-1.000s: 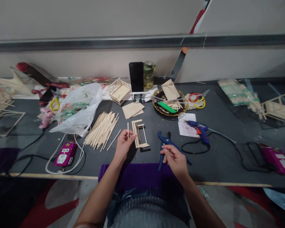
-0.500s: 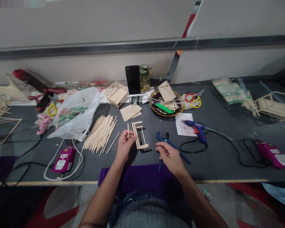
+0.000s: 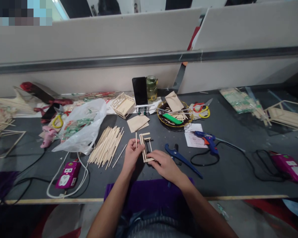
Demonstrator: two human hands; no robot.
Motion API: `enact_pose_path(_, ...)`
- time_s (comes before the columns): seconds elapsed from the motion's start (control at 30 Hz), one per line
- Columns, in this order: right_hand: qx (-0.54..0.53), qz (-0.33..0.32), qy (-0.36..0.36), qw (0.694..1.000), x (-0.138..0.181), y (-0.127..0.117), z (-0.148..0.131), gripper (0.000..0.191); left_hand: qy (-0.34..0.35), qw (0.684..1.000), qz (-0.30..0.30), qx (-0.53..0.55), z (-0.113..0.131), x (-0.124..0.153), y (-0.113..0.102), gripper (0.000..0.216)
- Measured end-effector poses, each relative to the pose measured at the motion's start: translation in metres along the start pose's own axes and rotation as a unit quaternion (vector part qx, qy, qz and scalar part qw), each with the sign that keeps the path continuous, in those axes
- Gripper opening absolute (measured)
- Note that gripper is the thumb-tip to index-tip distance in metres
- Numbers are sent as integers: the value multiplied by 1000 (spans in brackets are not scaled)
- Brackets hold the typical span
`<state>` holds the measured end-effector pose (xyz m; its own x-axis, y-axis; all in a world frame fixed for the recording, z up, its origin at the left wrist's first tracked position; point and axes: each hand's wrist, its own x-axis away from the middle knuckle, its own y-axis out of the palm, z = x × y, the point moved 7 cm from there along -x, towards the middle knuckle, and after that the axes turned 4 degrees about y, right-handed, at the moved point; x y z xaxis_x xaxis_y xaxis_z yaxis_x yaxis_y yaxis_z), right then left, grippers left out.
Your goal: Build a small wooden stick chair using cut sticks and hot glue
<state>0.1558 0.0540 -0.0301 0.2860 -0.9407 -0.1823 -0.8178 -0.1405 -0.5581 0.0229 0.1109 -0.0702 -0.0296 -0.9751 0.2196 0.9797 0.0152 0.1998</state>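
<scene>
My left hand (image 3: pixel 131 155) is closed on a short wooden stick (image 3: pixel 136 140) that points up and away from me. Its thumb reaches to the near side of a small wooden stick frame (image 3: pixel 142 145). At the frame's lower right corner, the fingers of my right hand (image 3: pixel 165 164) are pinched on the ends of its sticks. Beside that hand lies a blue-handled cutter (image 3: pixel 185 158). Left of my left hand is a single loose stick (image 3: pixel 119 155), with a pile of wooden sticks (image 3: pixel 106 145) further left.
A phone (image 3: pixel 140 91) stands at the back near a green jar (image 3: pixel 152 87). Right of it are a basket (image 3: pixel 161 121) of sticks, scissors (image 3: pixel 203 110) and a blue glue gun (image 3: pixel 208 140) with its cord. A plastic bag (image 3: pixel 79 129) and purple power strip (image 3: pixel 68 175) sit left.
My right hand has moved left from beside the cutter onto the frame's lower right corner. My left hand still holds the stick. The view has tilted up slightly.
</scene>
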Motion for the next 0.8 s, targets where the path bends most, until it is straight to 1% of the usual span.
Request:
enact_pose_path(0.13,25,-8,-15,1000,1,9,-3,13,22,998,15,-60,3,-5,-2,46)
enact_pose_path(0.3,15,-18,-8,1000,1,16,-4,13,55,992,36,-108,9,-8,-2,38)
enact_pose_path(0.4,8,-12,1,1000,-4,17,-3,14,69,989,43,-128,14,-12,-1,36)
enact_pose_path(0.5,13,-2,2,1000,-9,13,-5,17,88,984,37,-151,20,-18,2,35)
enact_pose_path(0.6,66,27,12,997,-4,-4,-4,27,98,983,25,-156,26,-23,4,34)
enact_pose_path(0.67,132,56,43,989,10,-23,5,29,92,985,24,-144,28,-27,2,35)
enact_pose_path(0.73,223,70,104,967,29,-42,21,25,86,987,32,-130,31,-29,-2,37)
enact_pose_path(0.8,314,39,189,930,52,-55,44,21,86,989,44,-116,35,-31,-9,39)
